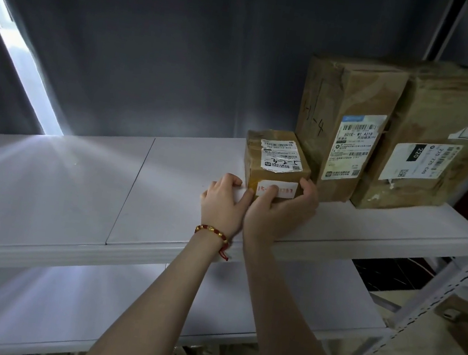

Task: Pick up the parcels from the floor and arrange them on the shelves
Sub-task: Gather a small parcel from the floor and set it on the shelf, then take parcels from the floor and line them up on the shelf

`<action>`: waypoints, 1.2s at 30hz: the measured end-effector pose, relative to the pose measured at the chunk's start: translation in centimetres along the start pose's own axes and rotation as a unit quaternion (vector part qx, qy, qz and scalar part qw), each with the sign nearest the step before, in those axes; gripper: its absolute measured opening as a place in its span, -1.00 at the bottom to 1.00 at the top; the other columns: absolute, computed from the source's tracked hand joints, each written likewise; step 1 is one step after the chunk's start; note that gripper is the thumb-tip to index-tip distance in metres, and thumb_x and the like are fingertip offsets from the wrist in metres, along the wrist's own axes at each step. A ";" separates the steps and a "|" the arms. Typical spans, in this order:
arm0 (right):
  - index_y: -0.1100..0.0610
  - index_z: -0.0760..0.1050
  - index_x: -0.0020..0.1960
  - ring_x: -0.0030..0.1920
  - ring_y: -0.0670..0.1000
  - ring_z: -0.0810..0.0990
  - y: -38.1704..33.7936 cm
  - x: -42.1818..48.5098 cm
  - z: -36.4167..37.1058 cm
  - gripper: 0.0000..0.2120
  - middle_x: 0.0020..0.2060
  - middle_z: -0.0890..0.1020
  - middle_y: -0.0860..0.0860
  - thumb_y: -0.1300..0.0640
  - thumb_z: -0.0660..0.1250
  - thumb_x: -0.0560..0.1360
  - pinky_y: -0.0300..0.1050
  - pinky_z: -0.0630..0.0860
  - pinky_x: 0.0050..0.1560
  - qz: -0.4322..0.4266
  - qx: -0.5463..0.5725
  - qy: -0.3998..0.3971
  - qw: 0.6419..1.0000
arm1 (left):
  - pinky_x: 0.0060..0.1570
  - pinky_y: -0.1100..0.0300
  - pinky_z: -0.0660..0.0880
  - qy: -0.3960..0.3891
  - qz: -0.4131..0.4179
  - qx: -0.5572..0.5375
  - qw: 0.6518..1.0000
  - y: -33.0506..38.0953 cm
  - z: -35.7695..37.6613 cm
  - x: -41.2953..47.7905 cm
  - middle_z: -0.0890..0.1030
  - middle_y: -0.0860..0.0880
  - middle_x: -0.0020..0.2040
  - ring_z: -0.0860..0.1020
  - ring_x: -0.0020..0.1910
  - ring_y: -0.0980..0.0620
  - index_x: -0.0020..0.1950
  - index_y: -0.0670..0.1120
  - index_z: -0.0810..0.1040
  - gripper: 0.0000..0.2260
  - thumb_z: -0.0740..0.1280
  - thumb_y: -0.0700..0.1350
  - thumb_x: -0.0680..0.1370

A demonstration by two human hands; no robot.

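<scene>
On the upper shelf (75, 185), the small parcel (277, 159) sat close beside a tall parcel (345, 126) on its right. Both hands held its near end: left hand (224, 203) on the left corner, right hand (279, 212) on the right, fingers (308, 187) curled round it. Its long side ran near to far.

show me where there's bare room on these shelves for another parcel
Bare: upper shelf from the small box leftward to its end; lower shelf where visible. Crowded at right: small box, tall box, big box side by side.
</scene>
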State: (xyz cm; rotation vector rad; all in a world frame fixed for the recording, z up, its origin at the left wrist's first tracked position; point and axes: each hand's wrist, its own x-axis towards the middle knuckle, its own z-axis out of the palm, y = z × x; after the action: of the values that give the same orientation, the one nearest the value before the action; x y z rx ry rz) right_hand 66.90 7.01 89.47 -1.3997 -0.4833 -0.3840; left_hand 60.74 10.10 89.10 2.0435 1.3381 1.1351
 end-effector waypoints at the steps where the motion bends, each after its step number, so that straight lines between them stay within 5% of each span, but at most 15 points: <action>1: 0.30 0.44 0.23 0.22 0.16 0.48 -0.3 -0.2 0.0 -0.57 0.21 0.52 0.19 0.32 0.37 0.37 0.14 0.45 0.21 -0.024 -0.004 -0.005 1.000 | 0.10 0.12 0.29 0.001 0.002 -0.008 1.000 0.0 -0.1 0.0 0.59 0.01 0.07 0.47 0.11 -0.02 0.12 -0.09 0.51 -0.76 0.32 0.04 0.57; 6: 0.28 0.51 0.08 0.15 0.14 0.53 -1.4 -0.7 -0.1 -0.68 0.08 0.58 0.15 0.33 0.36 0.33 -0.07 0.41 0.20 -0.106 -0.005 -0.064 0.992 | 0.09 0.05 0.44 0.027 -0.016 -0.079 0.996 0.0 -0.8 0.2 0.54 0.04 -0.01 0.43 0.04 0.03 0.07 -0.12 0.52 -0.77 0.39 0.00 0.54; 11: 0.21 0.47 -0.02 0.02 0.08 0.53 -2.2 -2.7 -0.8 -0.80 -0.04 0.55 0.07 0.33 0.33 0.37 0.13 0.53 0.01 -0.109 0.050 -0.168 0.979 | 0.05 0.21 0.44 0.044 -0.027 -0.095 0.994 -1.4 -3.7 -1.1 0.49 0.07 -0.01 0.45 0.06 0.09 0.10 -0.05 0.53 -0.78 0.39 0.01 0.52; 17: 0.25 0.47 -0.13 -0.10 0.08 0.53 -5.9 -11.5 -1.3 -0.85 -0.14 0.56 0.07 0.43 0.34 0.36 -0.03 0.48 -0.06 -0.126 0.136 -0.270 0.945 | 0.02 0.52 0.26 0.144 -0.004 -0.043 0.989 -7.0 -10.7 -4.0 0.56 0.03 0.06 0.43 0.10 0.07 0.08 -0.10 0.55 -0.79 0.32 -0.05 0.49; 22: 0.27 0.48 -0.16 -0.16 0.06 0.53 -10.4 -20.5 -1.9 -0.87 -0.17 0.54 0.06 0.45 0.26 0.37 -0.13 0.51 -0.16 -0.114 0.241 -0.368 0.891 | 0.03 0.23 0.38 0.251 -0.015 0.031 0.967 -12.9 -18.7 -9.1 0.56 0.07 0.05 0.42 0.07 0.04 0.05 -0.11 0.55 -0.82 0.30 -0.08 0.50; 28: 0.19 0.49 -0.15 -0.22 -0.18 0.42 -14.0 -32.3 -4.6 -0.92 -0.19 0.52 -0.06 0.23 0.22 0.43 -0.49 0.29 -0.20 -0.096 0.262 -0.512 0.812 | 0.09 0.18 0.36 0.297 -0.139 0.115 0.937 -19.5 -28.4 -19.0 0.57 0.00 0.05 0.44 0.10 -0.02 0.02 -0.12 0.55 -0.81 0.26 -0.07 0.49; 36: 0.13 0.46 -0.13 -0.23 -0.12 0.42 -18.2 -47.7 -11.2 -0.93 -0.17 0.51 -0.06 0.22 0.22 0.42 -0.45 0.27 -0.23 -0.111 0.220 -0.666 0.704 | -0.04 0.21 0.25 0.290 -0.264 0.190 0.900 -27.2 -40.3 -33.0 0.53 -0.05 -0.03 0.45 0.01 -0.10 -0.01 -0.12 0.53 -0.71 0.17 0.03 0.44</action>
State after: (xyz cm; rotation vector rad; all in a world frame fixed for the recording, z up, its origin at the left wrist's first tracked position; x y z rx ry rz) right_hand 18.09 -7.81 78.06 -0.9238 -1.8107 0.6509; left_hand 6.67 -10.65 79.10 1.4234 2.3892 1.3397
